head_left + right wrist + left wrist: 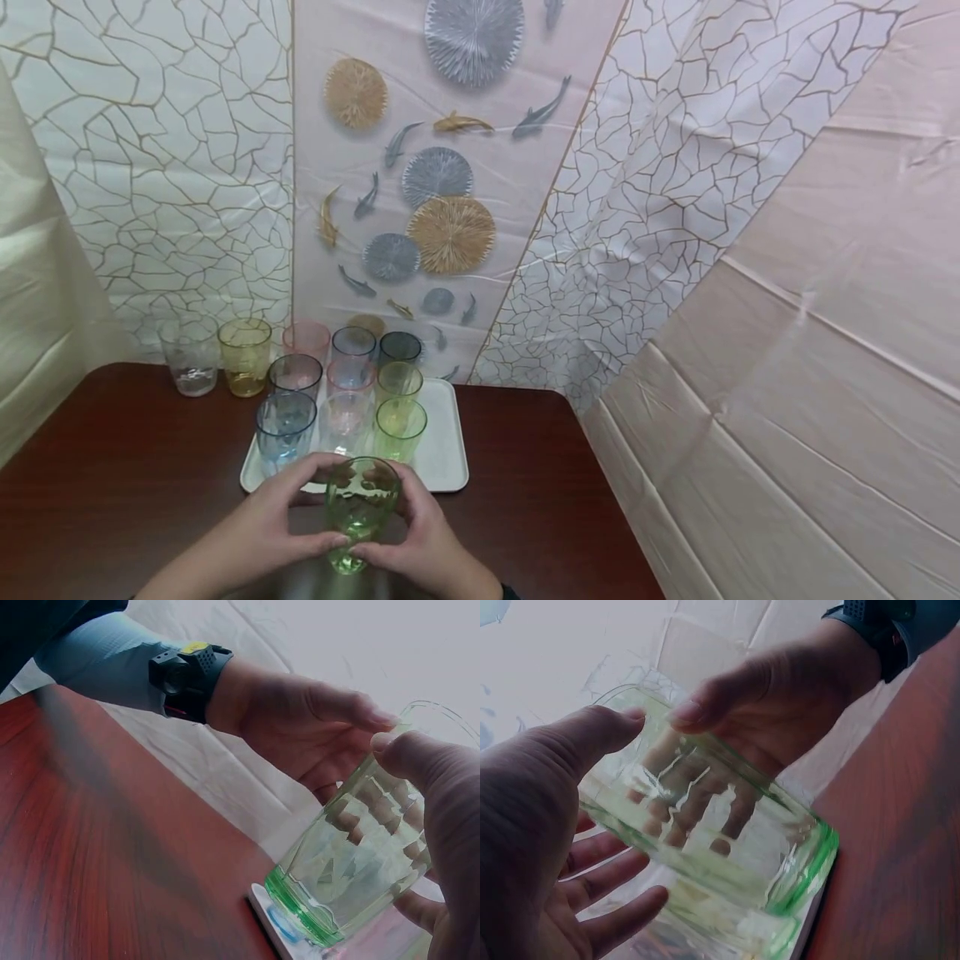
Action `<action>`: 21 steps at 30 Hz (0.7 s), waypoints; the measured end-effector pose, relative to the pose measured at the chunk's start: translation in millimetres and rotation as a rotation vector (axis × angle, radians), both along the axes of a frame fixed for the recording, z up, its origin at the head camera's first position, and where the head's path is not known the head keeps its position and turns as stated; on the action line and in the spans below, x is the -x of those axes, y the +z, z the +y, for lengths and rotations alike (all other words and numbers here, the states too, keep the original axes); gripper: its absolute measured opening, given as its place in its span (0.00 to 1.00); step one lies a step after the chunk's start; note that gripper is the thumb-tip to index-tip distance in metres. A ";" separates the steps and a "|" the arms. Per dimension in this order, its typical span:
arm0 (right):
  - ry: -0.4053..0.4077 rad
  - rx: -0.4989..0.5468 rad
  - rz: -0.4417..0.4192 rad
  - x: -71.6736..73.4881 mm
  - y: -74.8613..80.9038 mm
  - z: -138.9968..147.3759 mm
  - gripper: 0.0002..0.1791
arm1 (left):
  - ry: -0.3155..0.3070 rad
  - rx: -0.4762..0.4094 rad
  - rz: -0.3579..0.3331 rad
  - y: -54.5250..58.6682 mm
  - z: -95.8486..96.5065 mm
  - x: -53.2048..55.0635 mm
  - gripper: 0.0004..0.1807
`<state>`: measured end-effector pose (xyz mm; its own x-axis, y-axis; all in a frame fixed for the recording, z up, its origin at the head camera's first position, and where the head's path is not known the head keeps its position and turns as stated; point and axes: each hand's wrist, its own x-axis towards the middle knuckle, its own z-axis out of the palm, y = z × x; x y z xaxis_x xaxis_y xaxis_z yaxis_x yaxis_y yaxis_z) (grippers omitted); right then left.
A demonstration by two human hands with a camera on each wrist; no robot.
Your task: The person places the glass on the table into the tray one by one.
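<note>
Both hands hold a green drinking glass (362,504) above the near part of the table, in front of the tray. The left hand (281,517) is at its left side, thumb on the near face and fingers round behind. At the other side the right hand (420,529) grips the glass the same way, its thumb close to the left one. In the left wrist view, the right hand's fingers show through the clear wall of the glass (705,802). The right wrist view shows the thick green base of the glass (304,907) tilted down toward the tray.
A white tray (450,442) behind the hands carries several tinted glasses, among them a blue glass (285,429) and a light green glass (401,429). Left of it stand a clear glass (191,358) and a yellow glass (245,358) on the dark red table (135,475). Patterned cloth hangs behind.
</note>
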<state>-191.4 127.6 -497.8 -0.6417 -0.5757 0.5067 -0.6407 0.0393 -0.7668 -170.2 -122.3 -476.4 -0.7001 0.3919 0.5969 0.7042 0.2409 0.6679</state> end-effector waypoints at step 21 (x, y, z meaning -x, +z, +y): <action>-0.531 -0.021 -0.105 95.8 1.1 94.2 0.45 | 0.581 0.582 -0.184 -67.9 -110.7 37.8 0.53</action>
<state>-287.3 221.8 -496.7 -0.8937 -0.1674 0.4162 -0.4485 0.3528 -0.8212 -208.0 -233.0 -544.3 -0.9520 0.1488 0.2674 0.2535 0.8729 0.4169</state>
